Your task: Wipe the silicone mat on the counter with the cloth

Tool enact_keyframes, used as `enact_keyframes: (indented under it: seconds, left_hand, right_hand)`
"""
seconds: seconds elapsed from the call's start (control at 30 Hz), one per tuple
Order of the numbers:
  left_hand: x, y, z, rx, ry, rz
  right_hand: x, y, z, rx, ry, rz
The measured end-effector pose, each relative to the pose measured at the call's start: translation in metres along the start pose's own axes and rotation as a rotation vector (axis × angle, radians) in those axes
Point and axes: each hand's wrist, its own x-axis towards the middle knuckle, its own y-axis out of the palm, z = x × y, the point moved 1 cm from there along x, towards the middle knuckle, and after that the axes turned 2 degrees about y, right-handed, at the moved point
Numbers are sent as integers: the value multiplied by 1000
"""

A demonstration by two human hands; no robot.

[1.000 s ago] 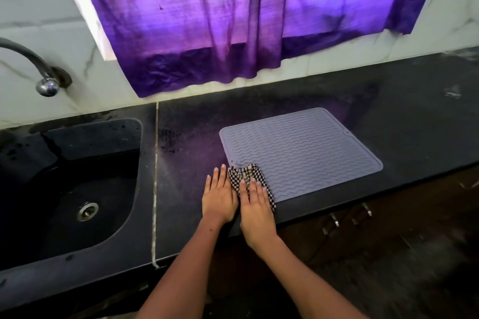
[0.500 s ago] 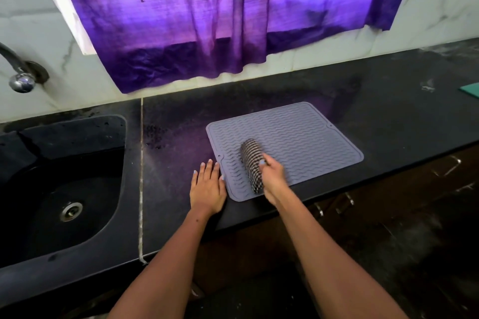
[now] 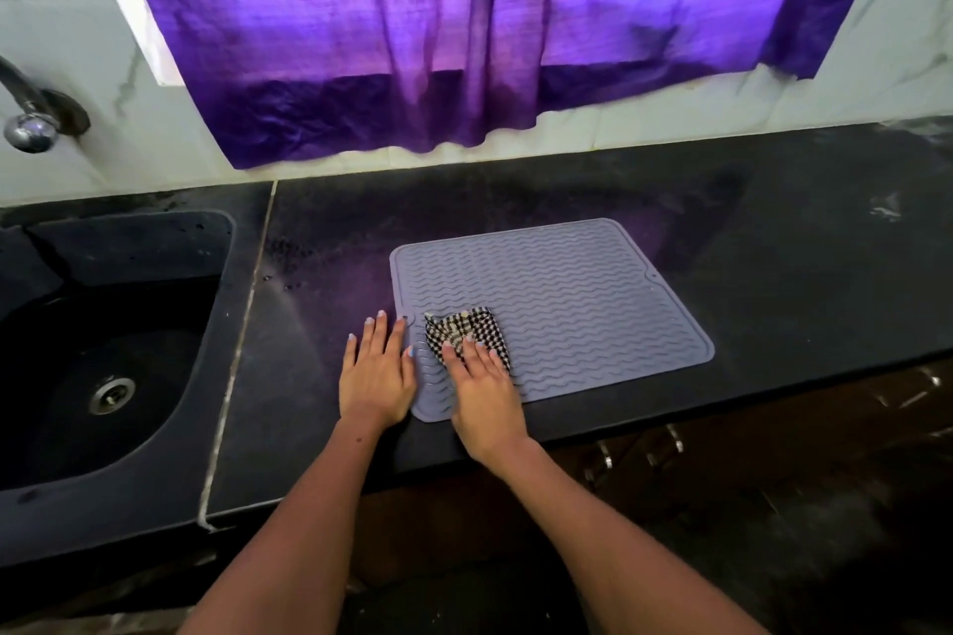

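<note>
A grey silicone mat (image 3: 577, 304) with wavy ridges lies flat on the black counter (image 3: 773, 284). A black-and-white checked cloth (image 3: 464, 327) sits bunched on the mat's near left part. My right hand (image 3: 482, 389) lies flat on the cloth, fingers pressing its near edge onto the mat. My left hand (image 3: 376, 371) rests flat on the counter just left of the mat, fingers spread, its thumb side touching the mat's left edge.
A black sink (image 3: 108, 351) with a metal drain is set in the counter at the left, with a chrome tap (image 3: 31, 119) above it. A purple curtain (image 3: 464, 26) hangs over the tiled wall behind. Cabinet handles (image 3: 665, 449) show below the counter's front edge.
My right hand has drawn the cloth back toward the mat's near left corner and now lies flat on it. My left hand stayed flat beside the mat's left edge.
</note>
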Motion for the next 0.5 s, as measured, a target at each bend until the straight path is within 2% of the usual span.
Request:
enact_keyframes:
  seconds: [0.1, 0.17, 0.2, 0.27, 0.3, 0.33, 0.37, 0.4, 0.47, 0.5]
  left_hand:
    - [0, 1, 0, 2, -11, 9]
    - [0, 1, 0, 2, -21, 16]
    - [0, 0, 1, -1, -26, 24]
    - [0, 0, 1, -6, -32, 32]
    - [0, 1, 1, -13, -33, 29]
    - [0, 1, 1, -20, -33, 23]
    - [0, 1, 2, -23, -33, 17]
    - [1, 1, 2, -23, -35, 18]
    - [2, 2, 2, -16, -36, 25]
    - [2, 2, 2, -13, -35, 21]
  right_hand:
    - [3, -8, -7, 91, -53, 19]
    - [8, -21, -15, 277, 24, 15]
    - [14, -31, -20, 446, 127, 13]
    - [28, -55, -33, 977, 401, 43]
    - [34, -65, -41, 1209, 531, 13]
    - [39, -72, -50, 1311, 628, -59]
    - [41, -78, -56, 1231, 658, -128]
    - [42, -84, -59, 1044, 620, -182]
    - [34, -92, -53, 634, 431, -206]
    - [29, -89, -48, 507, 330, -178]
